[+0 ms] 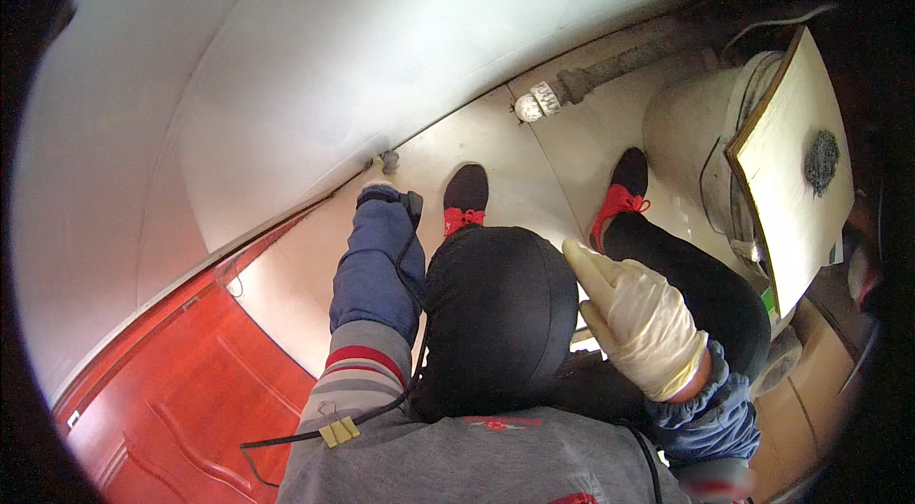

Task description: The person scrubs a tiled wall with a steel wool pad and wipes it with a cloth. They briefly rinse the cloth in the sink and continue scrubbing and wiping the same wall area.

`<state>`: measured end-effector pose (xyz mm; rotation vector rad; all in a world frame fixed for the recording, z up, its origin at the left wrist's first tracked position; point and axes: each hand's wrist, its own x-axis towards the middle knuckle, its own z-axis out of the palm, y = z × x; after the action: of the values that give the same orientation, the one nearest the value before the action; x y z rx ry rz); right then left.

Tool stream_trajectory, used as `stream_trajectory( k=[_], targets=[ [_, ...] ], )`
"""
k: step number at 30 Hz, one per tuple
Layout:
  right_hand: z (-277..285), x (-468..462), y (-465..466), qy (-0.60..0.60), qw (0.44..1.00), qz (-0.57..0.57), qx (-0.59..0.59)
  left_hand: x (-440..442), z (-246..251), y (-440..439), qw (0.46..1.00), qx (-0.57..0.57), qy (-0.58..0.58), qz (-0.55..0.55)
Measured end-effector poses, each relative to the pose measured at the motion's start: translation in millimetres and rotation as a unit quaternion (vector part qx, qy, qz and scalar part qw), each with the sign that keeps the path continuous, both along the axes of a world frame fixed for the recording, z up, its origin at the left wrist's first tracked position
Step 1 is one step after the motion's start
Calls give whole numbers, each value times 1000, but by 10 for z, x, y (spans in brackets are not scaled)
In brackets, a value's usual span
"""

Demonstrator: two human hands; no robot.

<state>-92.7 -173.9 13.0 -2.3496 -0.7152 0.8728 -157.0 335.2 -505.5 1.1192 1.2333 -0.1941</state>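
Note:
My left hand [378, 174], in a pale glove, is down at the foot of a large, smooth white panel [322, 75]. Its fingers are on a small grey wad [390, 161], possibly steel wool, right at the seam between panel and floor [500, 139]. The sleeve and the distance hide most of the grip. My right hand [643, 322], in a thin cream glove, hovers by my bent knee [500, 297]. Its index finger points forward, the thumb stands apart, and I see nothing held in it.
A pipe with a white ribbed end cap [540, 102] runs along the panel's foot. To the right, a board [793, 175] leans over a white bucket [693, 111], with a dark scouring pad [821, 162] on it. Red moulded panelling [207, 390] lies at the left. Brown cardboard [793, 411] is behind.

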Motion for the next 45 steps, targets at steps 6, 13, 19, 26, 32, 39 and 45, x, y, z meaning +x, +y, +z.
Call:
stream_trajectory(
  k=[6, 13, 19, 26, 32, 39, 45],
  targets=[
    [28, 8, -104, -14, 999, -28, 11, 506, 634, -1051, 968, -65, -52, 238],
    [35, 33, -233, 11, 999, -30, -11, 1360, 1254, -2383, 995, -76, -19, 62],
    [50, 8, -236, -10, 999, -49, -12, 1397, 1241, -2312, 999, -1, -8, -43],
    [97, -5, -215, -5, 999, -35, 1, 288, 1207, -792, 994, 73, -16, 81],
    [51, 5, -130, -1, 999, -36, 22, -462, 1279, 245, 970, 117, -8, 212],
    [129, -26, -43, -46, 997, -30, 47, 122, 788, -562, 991, 48, -42, 114],
    [274, -39, -22, -88, 995, -22, 50, 1050, 667, -1502, 974, -149, -39, 167]
  ],
)
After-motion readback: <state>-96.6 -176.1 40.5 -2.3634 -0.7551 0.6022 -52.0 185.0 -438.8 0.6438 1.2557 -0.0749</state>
